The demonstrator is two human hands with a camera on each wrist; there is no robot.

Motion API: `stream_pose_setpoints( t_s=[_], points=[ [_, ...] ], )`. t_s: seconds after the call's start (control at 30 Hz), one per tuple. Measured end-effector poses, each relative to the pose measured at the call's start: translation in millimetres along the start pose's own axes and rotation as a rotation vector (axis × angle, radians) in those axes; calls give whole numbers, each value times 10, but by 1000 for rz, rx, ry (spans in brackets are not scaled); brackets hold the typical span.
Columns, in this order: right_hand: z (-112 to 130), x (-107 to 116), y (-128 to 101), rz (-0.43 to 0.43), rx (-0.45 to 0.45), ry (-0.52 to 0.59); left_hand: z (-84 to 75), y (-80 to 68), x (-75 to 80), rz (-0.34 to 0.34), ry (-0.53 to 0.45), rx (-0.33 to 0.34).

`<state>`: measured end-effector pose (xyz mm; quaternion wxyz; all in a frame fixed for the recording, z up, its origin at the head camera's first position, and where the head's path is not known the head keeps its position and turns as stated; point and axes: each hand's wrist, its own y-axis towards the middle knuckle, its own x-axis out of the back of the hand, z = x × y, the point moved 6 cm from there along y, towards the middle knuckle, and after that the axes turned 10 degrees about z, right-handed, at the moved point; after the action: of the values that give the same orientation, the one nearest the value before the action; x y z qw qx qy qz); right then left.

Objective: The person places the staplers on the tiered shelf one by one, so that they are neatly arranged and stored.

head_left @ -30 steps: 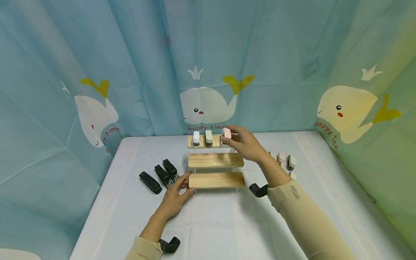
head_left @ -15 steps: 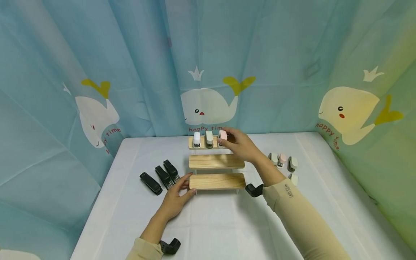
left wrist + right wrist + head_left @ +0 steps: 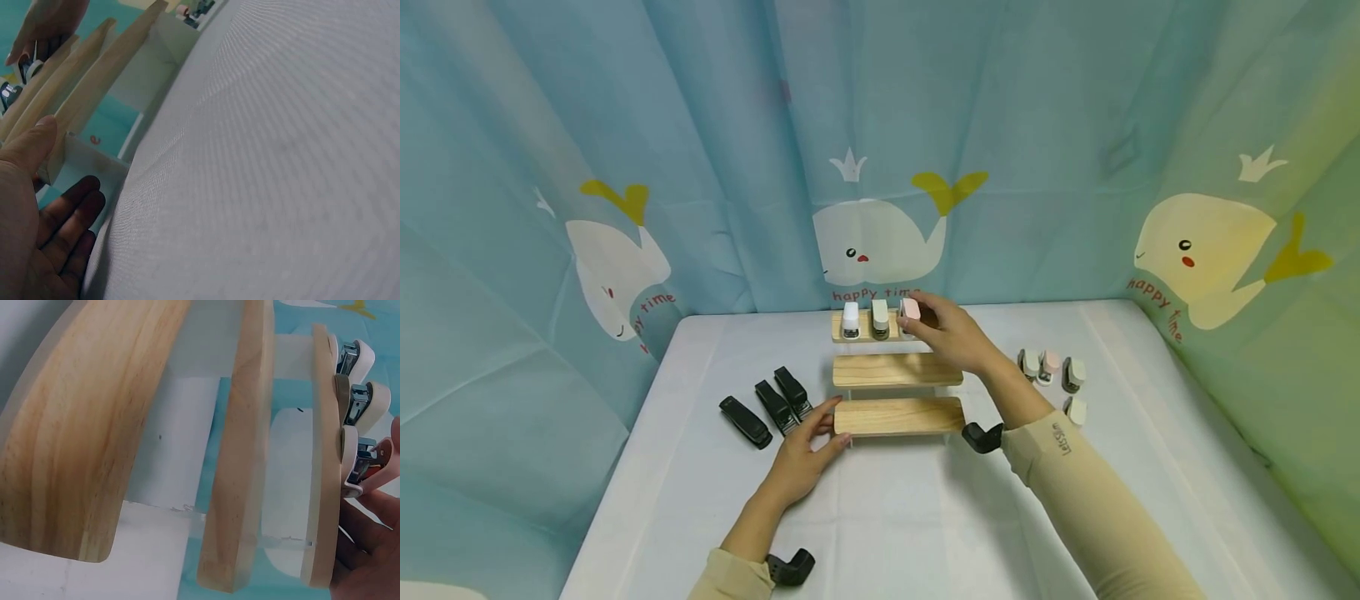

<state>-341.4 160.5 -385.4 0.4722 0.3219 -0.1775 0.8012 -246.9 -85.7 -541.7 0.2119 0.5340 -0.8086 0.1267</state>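
Head view: R hand (image 3: 951, 337) pinches pink stapler (image 3: 910, 310) on far top shelf (image 3: 865, 337), 3rd in row. L hand (image 3: 805, 454), fingers relaxed, steadies near shelf (image 3: 898, 415). Left: 4 small staplers (image 3: 1051, 371) right, 3 black staplers (image 3: 767, 408) left.

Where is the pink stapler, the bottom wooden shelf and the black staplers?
pink stapler (image 3: 910, 310), head view, on its pink top.
bottom wooden shelf (image 3: 898, 415), head view, middle of the board.
black staplers (image 3: 772, 405), head view, on the middle one.
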Motion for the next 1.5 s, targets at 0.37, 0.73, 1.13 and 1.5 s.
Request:
stream_pose_setpoints(
  t_s=[0.37, 0.73, 1.13, 1.5],
  points=[
    [16, -39, 36, -7, 23, -22, 6, -4, 1, -7, 5, -15],
    [37, -53, 28, -29, -14, -71, 19, -6, 8, -17, 11, -22],
    [35, -56, 28, -51, -13, -111, -12, -7, 24, -10, 2, -12],
    [18, -48, 30, -58, -12, -103, -8, 14, 17, -5, -6, -11]
  ],
)
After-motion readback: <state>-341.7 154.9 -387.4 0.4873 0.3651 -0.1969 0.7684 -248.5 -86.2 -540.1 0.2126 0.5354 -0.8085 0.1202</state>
